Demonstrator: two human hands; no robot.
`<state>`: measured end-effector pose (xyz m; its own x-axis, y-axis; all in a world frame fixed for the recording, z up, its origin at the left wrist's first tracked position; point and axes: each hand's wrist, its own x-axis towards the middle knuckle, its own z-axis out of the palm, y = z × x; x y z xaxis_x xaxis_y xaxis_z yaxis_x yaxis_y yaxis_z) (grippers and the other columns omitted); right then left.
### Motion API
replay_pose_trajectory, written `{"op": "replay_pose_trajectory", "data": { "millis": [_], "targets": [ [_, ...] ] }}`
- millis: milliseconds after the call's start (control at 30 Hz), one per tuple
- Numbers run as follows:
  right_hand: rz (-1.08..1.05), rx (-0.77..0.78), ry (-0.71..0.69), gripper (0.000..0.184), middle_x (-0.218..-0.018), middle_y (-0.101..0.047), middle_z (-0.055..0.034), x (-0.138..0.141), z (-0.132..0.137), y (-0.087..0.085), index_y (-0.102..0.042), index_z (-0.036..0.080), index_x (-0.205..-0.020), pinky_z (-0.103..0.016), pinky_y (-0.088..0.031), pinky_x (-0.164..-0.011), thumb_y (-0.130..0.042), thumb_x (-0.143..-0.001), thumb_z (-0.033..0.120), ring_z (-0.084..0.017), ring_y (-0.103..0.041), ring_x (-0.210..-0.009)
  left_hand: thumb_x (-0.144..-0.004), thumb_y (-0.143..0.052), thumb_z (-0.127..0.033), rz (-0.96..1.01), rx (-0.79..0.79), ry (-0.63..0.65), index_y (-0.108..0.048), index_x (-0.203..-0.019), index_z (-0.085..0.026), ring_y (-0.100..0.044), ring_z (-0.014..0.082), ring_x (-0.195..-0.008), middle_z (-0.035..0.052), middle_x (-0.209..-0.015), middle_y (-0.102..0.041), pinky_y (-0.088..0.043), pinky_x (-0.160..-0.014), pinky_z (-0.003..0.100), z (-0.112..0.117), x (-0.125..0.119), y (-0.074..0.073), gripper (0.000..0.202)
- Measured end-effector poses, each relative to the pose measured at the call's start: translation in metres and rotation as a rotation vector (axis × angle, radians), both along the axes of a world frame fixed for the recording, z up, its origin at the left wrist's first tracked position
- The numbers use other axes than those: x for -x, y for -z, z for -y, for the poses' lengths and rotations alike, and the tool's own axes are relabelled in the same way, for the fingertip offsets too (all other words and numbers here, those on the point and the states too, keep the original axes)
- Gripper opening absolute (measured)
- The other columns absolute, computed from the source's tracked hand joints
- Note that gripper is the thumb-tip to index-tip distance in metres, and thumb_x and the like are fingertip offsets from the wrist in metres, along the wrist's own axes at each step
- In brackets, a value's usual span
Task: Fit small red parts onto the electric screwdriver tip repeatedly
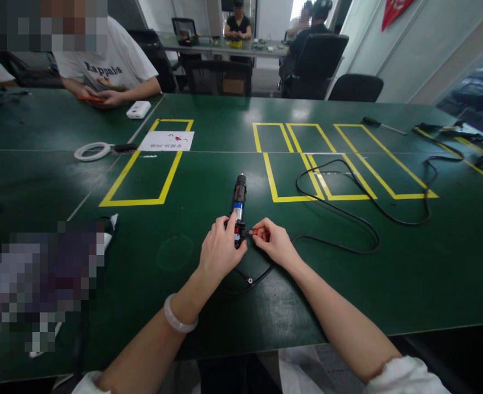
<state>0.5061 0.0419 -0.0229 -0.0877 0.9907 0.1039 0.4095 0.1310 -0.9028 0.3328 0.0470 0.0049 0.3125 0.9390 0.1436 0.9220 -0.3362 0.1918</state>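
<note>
A slim power tool (240,191), seemingly an electric screwdriver with its inner parts bare, lies on the green table with its tip pointing away from me. My left hand (222,246) grips its rear end, fingers on the left and over the top, thumb near the back. Just right of the tool, my right hand (275,241) pinches a small red-orange piece (252,232) close to the tool's side. I cannot tell whether the two touch. Beneath my hands a black cable (262,278) with a small ring-shaped end (250,280) lies on the table.
Yellow tape outlines (299,199) mark the green table (208,317). The cable loops right towards dark cables (450,131). A screwdriver (383,126) lies back right; a paper label (167,140), white coil (92,151) and white box (138,109) are left. A person (110,60) sits across.
</note>
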Motion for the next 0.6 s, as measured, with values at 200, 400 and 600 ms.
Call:
{"op": "replay_pose_trajectory", "data": {
  "millis": [200,400,600],
  "targets": [
    [0.083,-0.022,0.006,0.009,-0.067,-0.056,0.0045,0.005,-0.003,0.005,-0.057,0.02,-0.09,-0.024,-0.038,-0.057,-0.059,-0.081,0.02,-0.012,-0.05,-0.057,-0.083,-0.057,-0.038,-0.006,-0.006,0.007,-0.038,-0.144,-0.018,-0.056,0.0279,-0.103,0.0142,-0.125,-0.051,-0.047,-0.083,0.037,0.0,0.001,0.0,0.067],
    [0.172,-0.083,-0.008,0.014,-0.073,-0.058,0.0017,0.013,-0.006,0.008,-0.062,0.02,-0.093,-0.026,-0.042,-0.062,-0.062,-0.081,0.013,-0.014,-0.053,-0.064,-0.083,-0.058,-0.038,-0.002,-0.009,0.016,-0.039,-0.144,-0.017,-0.053,0.0291,-0.109,0.0147,-0.126,-0.051,-0.045,-0.087,0.038,-0.001,0.002,0.0,0.067],
    [0.133,-0.081,-0.031,0.029,-0.087,-0.06,-0.0033,0.013,0.0,0.002,-0.069,0.017,-0.108,-0.026,-0.045,-0.063,-0.06,-0.082,0.01,-0.013,-0.055,-0.067,-0.085,-0.057,-0.042,0.007,-0.01,0.023,-0.037,-0.145,-0.016,-0.053,0.0285,-0.106,0.0148,-0.125,-0.051,-0.046,-0.084,0.038,-0.002,0.003,0.001,0.068]
  ]
}}
